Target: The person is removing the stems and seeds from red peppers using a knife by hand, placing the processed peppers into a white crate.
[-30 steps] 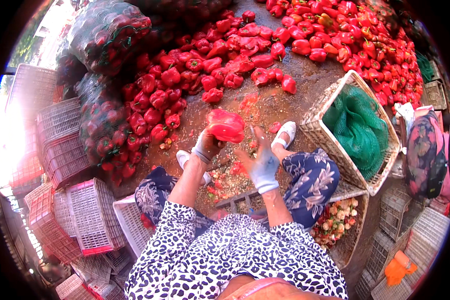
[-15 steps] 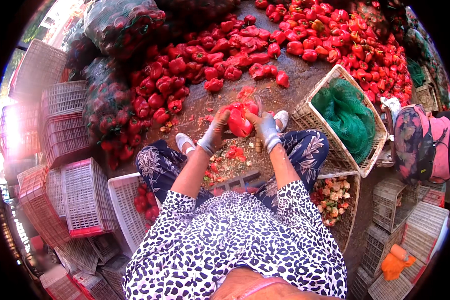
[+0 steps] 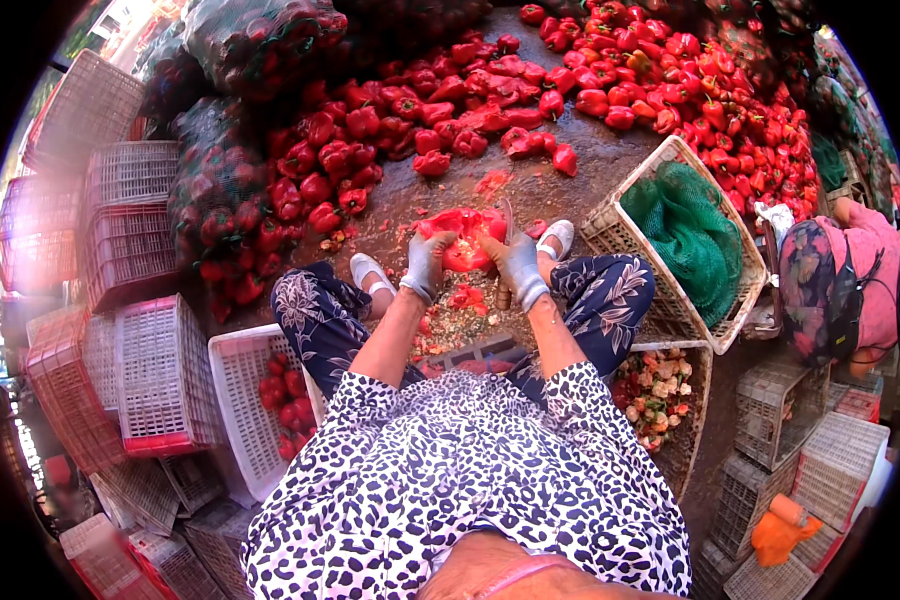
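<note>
Between my gloved hands a red bell pepper (image 3: 460, 224) is split open and spread wide, held low over the ground. My left hand (image 3: 429, 264) is closed on its left side, thumb pressed inward. On the other side my right hand (image 3: 516, 266) is closed too, its thumb against the pepper. A thin curved blade, seemingly a knife (image 3: 511, 214), rises from the right hand; a brownish handle-like piece shows below it. Red scraps (image 3: 467, 297) and pale seeds lie beneath, between my feet. Both gloves are grey and soiled.
Red pepper heaps lie ahead, left (image 3: 335, 160) and right (image 3: 710, 90). A crate with green netting (image 3: 682, 235) stands right, a crate of pepper cores (image 3: 660, 390) below it. A white crate (image 3: 245, 400) and stacked crates (image 3: 160, 375) line the left. A person in pink (image 3: 875, 270) is far right.
The pepper has gone from a rounded shape to spread open and wide. My hands have shifted slightly. At far right the person in pink has moved, and an arm now shows.
</note>
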Action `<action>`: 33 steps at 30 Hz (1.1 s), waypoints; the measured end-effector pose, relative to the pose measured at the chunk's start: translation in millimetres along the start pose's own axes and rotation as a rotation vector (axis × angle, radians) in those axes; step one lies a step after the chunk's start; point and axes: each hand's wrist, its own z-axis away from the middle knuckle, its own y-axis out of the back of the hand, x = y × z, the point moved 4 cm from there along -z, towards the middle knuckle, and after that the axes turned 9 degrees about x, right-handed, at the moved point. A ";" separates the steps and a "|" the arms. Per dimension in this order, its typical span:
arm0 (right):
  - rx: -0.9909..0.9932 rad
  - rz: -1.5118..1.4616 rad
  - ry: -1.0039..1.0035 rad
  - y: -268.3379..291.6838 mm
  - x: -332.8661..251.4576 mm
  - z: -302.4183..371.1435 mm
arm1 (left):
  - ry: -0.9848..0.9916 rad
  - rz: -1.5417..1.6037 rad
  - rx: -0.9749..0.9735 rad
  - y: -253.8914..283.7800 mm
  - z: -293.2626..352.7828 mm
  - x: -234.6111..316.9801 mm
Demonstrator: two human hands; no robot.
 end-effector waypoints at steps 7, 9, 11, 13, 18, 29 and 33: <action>0.026 -0.418 -0.106 -0.1 -3.4 31.6 | 0.355 0.392 -0.143 19.0 -8.8 -29.9; 0.062 -0.441 -0.100 3.0 44.0 12.5 | 0.409 0.540 -0.210 6.2 -8.8 -42.5; 0.078 -0.523 -0.223 1.8 60.5 16.2 | 0.464 0.647 -0.244 -3.6 10.6 -41.3; 0.040 -0.564 -0.281 0.4 66.3 18.4 | 0.506 0.604 -0.271 1.0 10.9 -44.2; -0.155 -0.341 -0.046 5.5 20.0 0.9 | 0.514 0.308 -0.293 -5.8 14.2 7.0; 0.168 -0.098 0.084 20.8 -13.0 -7.5 | 0.161 0.505 -0.097 25.2 1.8 45.8; 0.201 -0.016 0.124 44.4 -22.6 4.1 | -0.157 0.468 -0.041 103.4 -9.5 139.9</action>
